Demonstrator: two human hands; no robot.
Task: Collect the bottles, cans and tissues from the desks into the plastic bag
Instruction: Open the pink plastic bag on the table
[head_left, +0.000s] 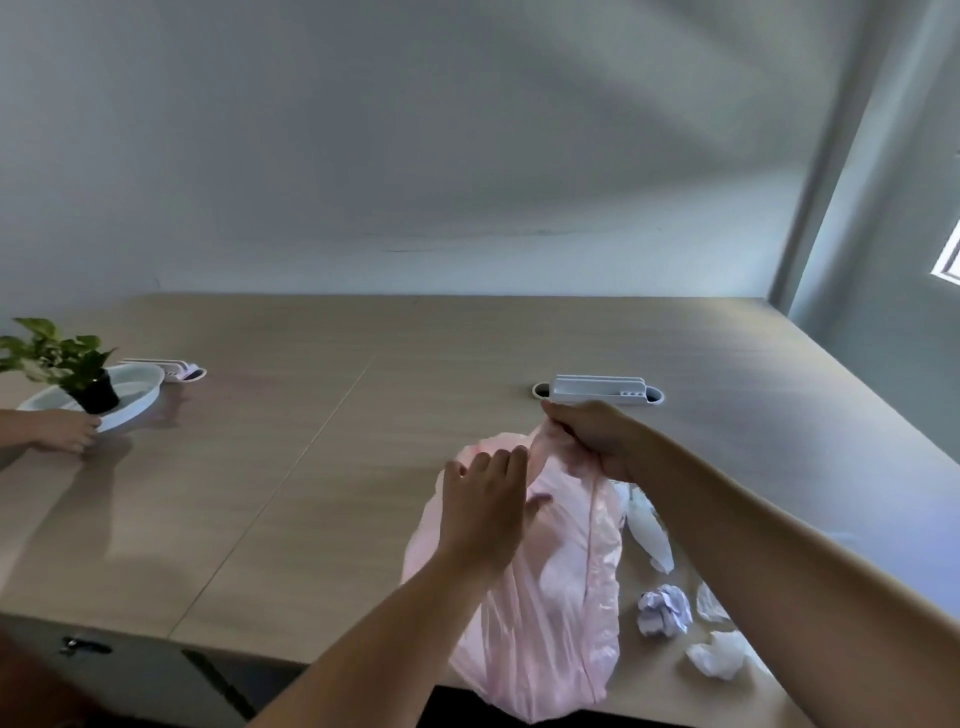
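Tissues of crumpled white paper (665, 609) lie loose on the light wood-grain counter (311, 467), just right of the thin pink plastic bag (550, 597), whose bottom reaches past the counter's near edge. The right hand (589, 441) clenches the gathered top of the bag. The left hand (483, 512) is released, its fingers fairly straight and spread against the bag's upper side, seemingly feeling for the mouth. A pale elongated white thing (647, 530) lies behind the bag by the right forearm; whether it is a bottle or more tissue I cannot tell. The step in hand looks like opening the bag. To do it well, the left fingers should part the two film layers near the rim and draw one side away while the right holds the other side high — that way the mouth gapes wide towards the tissues and each ball drops in cleanly. At far left another person's hand (65, 441) touches a white oval tray (140, 400) carrying a small potted plant (57, 353)
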